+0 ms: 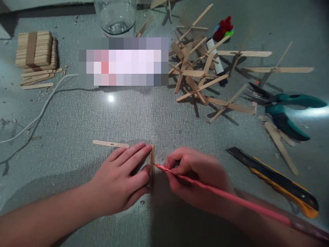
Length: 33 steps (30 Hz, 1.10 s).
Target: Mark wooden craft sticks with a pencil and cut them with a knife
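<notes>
My left hand lies with its fingers pressing down on a wooden stick and a narrow ruler-like strip with marks along its left side. My right hand is closed around a long red pencil, whose tip touches or nearly touches the stick's right edge. Left of the stick, beyond my left fingers, another wooden stick with a small dark slot or mark lies flat. Part of the upright stick and strip is hidden under my left fingers.
A stick bundle and white cable lie left. Behind are a glass jar and a blurred-out object. Crossed sticks, a marker, green-handled pliers and a box cutter lie right.
</notes>
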Each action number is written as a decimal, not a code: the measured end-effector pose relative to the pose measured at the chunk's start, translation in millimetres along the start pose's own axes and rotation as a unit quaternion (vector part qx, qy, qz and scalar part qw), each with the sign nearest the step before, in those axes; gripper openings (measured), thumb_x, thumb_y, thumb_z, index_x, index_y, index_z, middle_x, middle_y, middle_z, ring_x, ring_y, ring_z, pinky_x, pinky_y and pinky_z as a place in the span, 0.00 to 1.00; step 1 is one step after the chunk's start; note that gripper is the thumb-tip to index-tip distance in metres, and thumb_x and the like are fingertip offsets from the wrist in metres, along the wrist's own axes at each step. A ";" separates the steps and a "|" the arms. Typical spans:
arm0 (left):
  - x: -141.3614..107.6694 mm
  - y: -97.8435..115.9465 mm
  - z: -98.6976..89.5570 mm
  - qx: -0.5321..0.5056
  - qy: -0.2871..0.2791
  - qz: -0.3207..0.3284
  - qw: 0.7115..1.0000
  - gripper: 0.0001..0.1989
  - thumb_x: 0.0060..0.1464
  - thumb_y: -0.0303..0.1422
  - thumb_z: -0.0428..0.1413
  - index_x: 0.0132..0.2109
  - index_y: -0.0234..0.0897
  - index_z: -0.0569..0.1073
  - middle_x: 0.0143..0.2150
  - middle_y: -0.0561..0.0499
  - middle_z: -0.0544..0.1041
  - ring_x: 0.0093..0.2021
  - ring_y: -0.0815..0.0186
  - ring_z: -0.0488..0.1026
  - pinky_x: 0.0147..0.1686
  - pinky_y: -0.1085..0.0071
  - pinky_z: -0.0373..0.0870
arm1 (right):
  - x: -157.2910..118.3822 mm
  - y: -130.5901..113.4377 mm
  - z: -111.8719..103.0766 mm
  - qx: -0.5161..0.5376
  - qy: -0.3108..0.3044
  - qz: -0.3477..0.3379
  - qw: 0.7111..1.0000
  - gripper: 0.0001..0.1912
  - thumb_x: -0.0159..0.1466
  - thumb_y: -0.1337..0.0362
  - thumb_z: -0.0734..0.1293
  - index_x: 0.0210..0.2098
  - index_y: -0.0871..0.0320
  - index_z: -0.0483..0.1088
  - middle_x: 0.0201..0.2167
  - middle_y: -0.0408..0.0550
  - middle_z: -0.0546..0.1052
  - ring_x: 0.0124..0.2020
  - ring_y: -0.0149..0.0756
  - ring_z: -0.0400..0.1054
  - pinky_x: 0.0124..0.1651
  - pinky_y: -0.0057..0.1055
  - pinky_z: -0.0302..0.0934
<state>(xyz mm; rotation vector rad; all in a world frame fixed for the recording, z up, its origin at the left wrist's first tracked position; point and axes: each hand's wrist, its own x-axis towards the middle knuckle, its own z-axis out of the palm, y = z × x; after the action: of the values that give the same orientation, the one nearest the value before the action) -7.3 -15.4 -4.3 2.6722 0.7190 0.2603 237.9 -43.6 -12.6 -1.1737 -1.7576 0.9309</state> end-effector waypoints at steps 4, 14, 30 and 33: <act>0.0 0.3 0.2 0.000 0.003 0.001 1.000 0.15 0.68 0.41 0.56 0.54 0.36 0.74 0.73 0.34 0.64 0.74 0.46 0.61 0.64 0.51 0.62 | 0.1 0.0 -0.2 -0.003 0.002 0.002 1.000 0.13 0.63 0.75 0.68 0.31 0.52 0.62 0.29 0.40 0.76 0.26 0.28 0.71 0.26 0.26 0.64; 0.3 1.5 0.0 0.009 0.008 0.005 1.000 0.15 0.69 0.41 0.56 0.54 0.35 0.75 0.73 0.36 0.66 0.73 0.49 0.63 0.65 0.53 0.61 | -1.8 -0.3 0.2 -0.001 0.010 0.011 1.000 0.13 0.63 0.75 0.69 0.31 0.53 0.63 0.29 0.40 0.77 0.26 0.27 0.70 0.24 0.25 0.61; 1.3 1.6 -0.8 0.007 0.004 0.006 1.000 0.13 0.69 0.40 0.55 0.52 0.36 0.75 0.73 0.35 0.65 0.73 0.48 0.63 0.66 0.53 0.60 | -2.5 0.9 -1.8 -0.001 0.001 0.012 1.000 0.13 0.62 0.75 0.69 0.32 0.52 0.64 0.30 0.41 0.77 0.27 0.29 0.72 0.27 0.28 0.65; 1.4 1.4 -0.9 0.005 -0.003 0.006 1.000 0.13 0.69 0.40 0.55 0.52 0.36 0.74 0.74 0.35 0.64 0.74 0.48 0.62 0.65 0.53 0.60 | -2.4 1.4 -1.7 -0.004 -0.003 0.013 1.000 0.12 0.62 0.74 0.69 0.32 0.52 0.64 0.30 0.41 0.77 0.27 0.29 0.72 0.27 0.28 0.65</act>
<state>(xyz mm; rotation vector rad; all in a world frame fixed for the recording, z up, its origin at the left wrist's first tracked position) -5.7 -15.6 -2.8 2.6871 0.7036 0.2536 240.6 -45.2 -13.7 -1.2016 -1.7574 0.9444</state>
